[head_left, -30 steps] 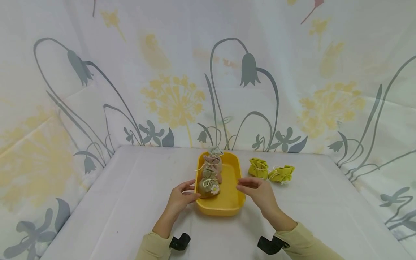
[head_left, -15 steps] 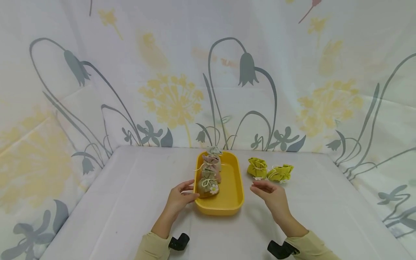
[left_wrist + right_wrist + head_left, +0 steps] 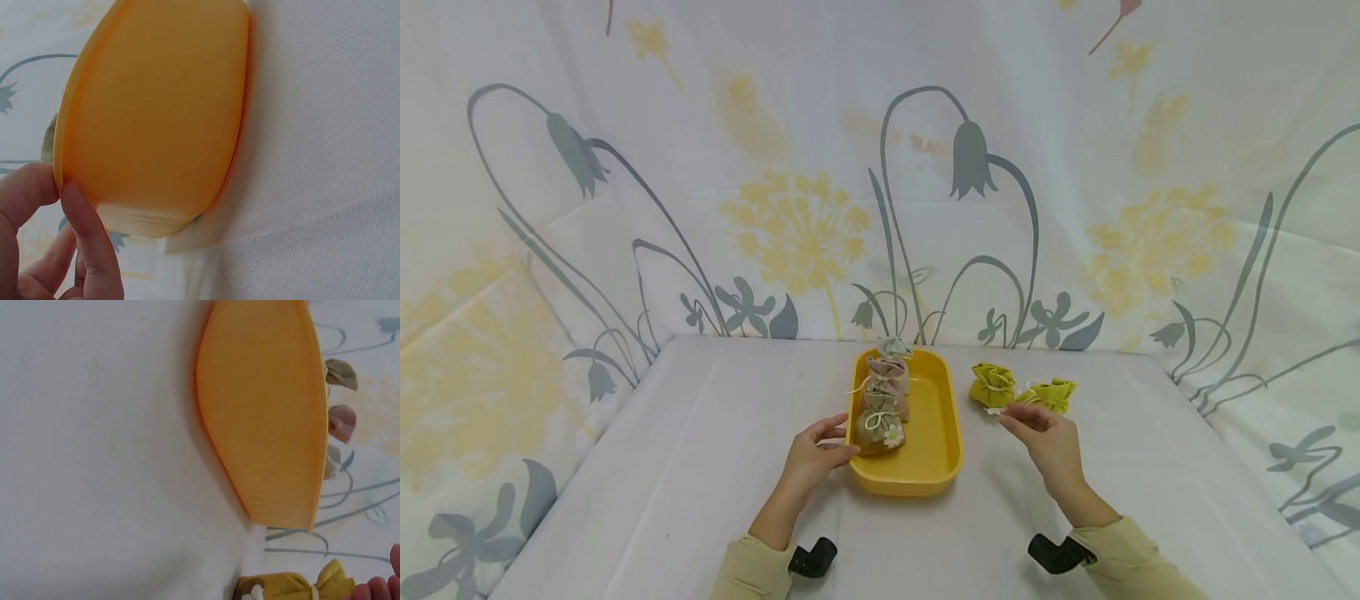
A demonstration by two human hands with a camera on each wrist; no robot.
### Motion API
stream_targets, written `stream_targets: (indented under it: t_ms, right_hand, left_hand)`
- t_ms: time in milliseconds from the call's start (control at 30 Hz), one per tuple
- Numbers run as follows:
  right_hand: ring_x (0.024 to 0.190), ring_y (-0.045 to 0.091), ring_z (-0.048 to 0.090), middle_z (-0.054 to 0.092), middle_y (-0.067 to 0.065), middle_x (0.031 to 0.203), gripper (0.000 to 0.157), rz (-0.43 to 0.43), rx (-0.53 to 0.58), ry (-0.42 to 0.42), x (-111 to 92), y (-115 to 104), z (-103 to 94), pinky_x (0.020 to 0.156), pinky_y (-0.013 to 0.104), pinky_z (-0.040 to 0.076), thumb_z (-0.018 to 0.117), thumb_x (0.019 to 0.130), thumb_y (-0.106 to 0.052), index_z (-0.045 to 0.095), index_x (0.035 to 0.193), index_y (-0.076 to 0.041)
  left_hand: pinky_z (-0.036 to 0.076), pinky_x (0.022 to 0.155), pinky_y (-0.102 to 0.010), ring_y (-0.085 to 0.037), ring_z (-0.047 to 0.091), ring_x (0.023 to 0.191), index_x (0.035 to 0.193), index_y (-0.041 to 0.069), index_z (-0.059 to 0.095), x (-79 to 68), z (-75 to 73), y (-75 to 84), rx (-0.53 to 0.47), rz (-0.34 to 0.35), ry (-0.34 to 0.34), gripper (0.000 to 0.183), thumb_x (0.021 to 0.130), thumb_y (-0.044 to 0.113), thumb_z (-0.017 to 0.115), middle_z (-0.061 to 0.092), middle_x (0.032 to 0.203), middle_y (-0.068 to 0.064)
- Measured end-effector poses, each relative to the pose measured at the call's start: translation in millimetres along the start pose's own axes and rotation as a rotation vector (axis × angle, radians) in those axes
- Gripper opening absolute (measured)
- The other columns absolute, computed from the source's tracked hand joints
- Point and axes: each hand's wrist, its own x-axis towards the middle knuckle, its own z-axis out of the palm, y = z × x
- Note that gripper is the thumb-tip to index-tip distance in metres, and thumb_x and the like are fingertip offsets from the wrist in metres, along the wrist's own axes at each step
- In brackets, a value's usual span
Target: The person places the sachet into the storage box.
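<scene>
A yellow plastic tray (image 3: 934,433) sits mid-table, with small drawstring pouches lined along its left side: an olive one with a white flower (image 3: 872,429) in front, a pink one (image 3: 889,372) behind, a pale grey-green one (image 3: 893,347) at the back. My left hand (image 3: 814,457) pinches the tray's left rim between thumb and finger, as the left wrist view shows. To the tray's right lie two lime-green pouches, one upright (image 3: 991,385), one tipped over (image 3: 1057,393). My right hand (image 3: 1049,446) hovers before them, fingers loosely bent, partly covering the tipped one; no hold is visible.
A white cloth covers the table (image 3: 715,400). Behind it hangs a floral-printed curtain (image 3: 820,125), also at both sides. Black wrist cameras (image 3: 813,557) sit at both cuffs.
My right hand has left the tray's right rim and moved right and slightly forward to the lime-green pouches. My left hand stays at the tray's left rim.
</scene>
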Motion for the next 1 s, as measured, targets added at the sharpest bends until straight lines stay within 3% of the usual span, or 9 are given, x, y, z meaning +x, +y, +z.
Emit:
stream_targets:
  t_ms: [167, 500, 800, 1000]
  right_hand:
    - [0.076, -0.001, 0.060, 0.069, 0.005, 0.094, 0.039, -0.007, -0.003, 0.043, 11.3, 3.7, -0.3, 0.070, 0.013, 0.049, 0.075, 0.079, -0.014, 0.063, 0.109, 0.009]
    - [0.075, -0.002, 0.059, 0.068, 0.004, 0.093, 0.032, -0.015, -0.021, 0.087, 33.8, 5.1, 0.5, 0.068, 0.012, 0.049, 0.073, 0.081, -0.012, 0.065, 0.108, 0.004]
    - [0.074, -0.003, 0.055, 0.064, 0.016, 0.105, 0.037, -0.014, -0.089, 0.131, 46.1, 3.9, 0.0, 0.064, 0.014, 0.050, 0.073, 0.081, -0.017, 0.064, 0.112, 0.002]
    - [0.087, 0.010, 0.058, 0.062, 0.018, 0.112, 0.043, -0.010, -0.139, 0.102, 54.3, 5.4, 0.7, 0.064, 0.010, 0.047, 0.073, 0.082, -0.019, 0.061, 0.118, 0.001]
  left_hand:
    - [0.055, 0.072, -0.030, -0.018, 0.059, 0.085, 0.129, 0.002, 0.054, -0.5, -0.3, -0.7, 0.002, -0.008, 0.004, 0.056, 0.077, 0.008, 0.075, 0.055, 0.109, -0.014]
    - [0.055, 0.072, -0.030, -0.018, 0.059, 0.086, 0.128, 0.002, 0.054, 1.3, -0.5, 0.6, 0.000, 0.003, -0.002, 0.055, 0.077, 0.006, 0.075, 0.055, 0.109, -0.014]
    - [0.055, 0.072, -0.030, -0.018, 0.059, 0.084, 0.128, 0.002, 0.054, 1.3, -1.0, -0.1, -0.005, -0.002, -0.005, 0.055, 0.077, 0.007, 0.074, 0.055, 0.108, -0.014]
    - [0.055, 0.072, -0.030, -0.018, 0.059, 0.083, 0.129, 0.002, 0.054, 1.7, -0.7, -0.9, -0.004, -0.001, -0.009, 0.056, 0.077, 0.007, 0.075, 0.054, 0.108, -0.014]
